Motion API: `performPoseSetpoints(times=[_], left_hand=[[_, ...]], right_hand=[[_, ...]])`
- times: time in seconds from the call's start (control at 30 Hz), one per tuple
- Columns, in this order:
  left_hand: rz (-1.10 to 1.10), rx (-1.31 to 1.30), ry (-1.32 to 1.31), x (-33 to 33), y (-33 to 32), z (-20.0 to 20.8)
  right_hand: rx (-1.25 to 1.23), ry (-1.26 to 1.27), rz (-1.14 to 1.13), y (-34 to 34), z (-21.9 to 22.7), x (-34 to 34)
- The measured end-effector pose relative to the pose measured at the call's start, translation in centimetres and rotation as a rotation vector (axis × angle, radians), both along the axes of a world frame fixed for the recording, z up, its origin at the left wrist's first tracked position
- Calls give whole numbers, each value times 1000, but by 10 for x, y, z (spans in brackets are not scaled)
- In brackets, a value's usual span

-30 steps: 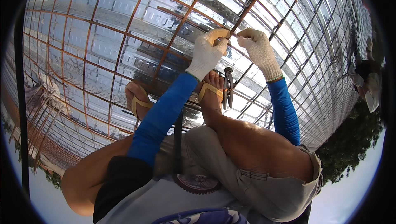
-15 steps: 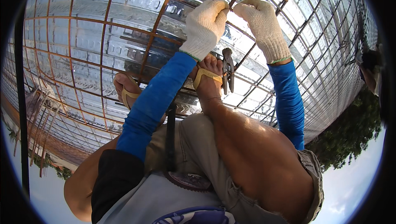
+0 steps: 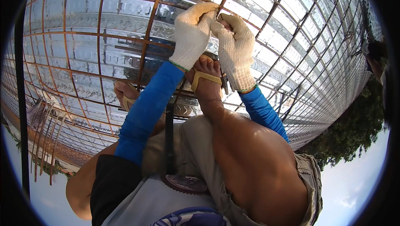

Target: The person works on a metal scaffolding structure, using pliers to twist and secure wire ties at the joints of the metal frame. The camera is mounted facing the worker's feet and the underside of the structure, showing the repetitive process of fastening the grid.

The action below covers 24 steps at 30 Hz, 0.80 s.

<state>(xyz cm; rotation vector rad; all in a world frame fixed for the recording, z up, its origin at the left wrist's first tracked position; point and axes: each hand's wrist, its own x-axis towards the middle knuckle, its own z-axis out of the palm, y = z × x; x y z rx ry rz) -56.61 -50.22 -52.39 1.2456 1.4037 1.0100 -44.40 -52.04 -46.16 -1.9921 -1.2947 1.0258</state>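
My left hand (image 3: pixel 192 34), in a cream knit glove, is closed with its fingertips pinched at a crossing of the rusty rebar mesh (image 3: pixel 151 11). Close beside it, my right hand (image 3: pixel 238 50) wears a matching glove, its thumb and fingers curled together just below the same crossing. Whatever the fingertips hold is too small to make out. Under my right wrist, beside my sandaled foot (image 3: pixel 207 82), a pair of pliers (image 3: pixel 225 83) shows only in part; the hand hides the rest.
Shiny ribbed metal decking (image 3: pixel 83 19) lies beneath the mesh, which stretches far to both sides. My other foot (image 3: pixel 126 92) rests on the left. Upright rebar ends (image 3: pixel 46 142) stand at the far left. Part of another person (image 3: pixel 377 61) shows at the right edge, above trees (image 3: pixel 350 130).
My right hand has moved left and down and turned, coming in beside the left hand. The left hand has shifted slightly left. The pliers, fully seen before, are now mostly covered.
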Motion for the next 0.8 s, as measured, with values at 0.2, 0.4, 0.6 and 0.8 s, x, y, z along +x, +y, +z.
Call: performPoseSetpoints(times=[0.2, 0.4, 0.6, 0.8], left_hand=[[19, 129, 76, 4, 10, -5], [-2, 225, 283, 0, 11, -10], [73, 203, 290, 11, 5, -16], [90, 162, 350, 15, 6, -12]], right_hand=[[-48, 123, -42, 18, 5, 13], [-102, 124, -117, 37, -4, 59], [-109, 38, -143, 54, -25, 83], [-102, -5, -60, 49, -8, 78]])
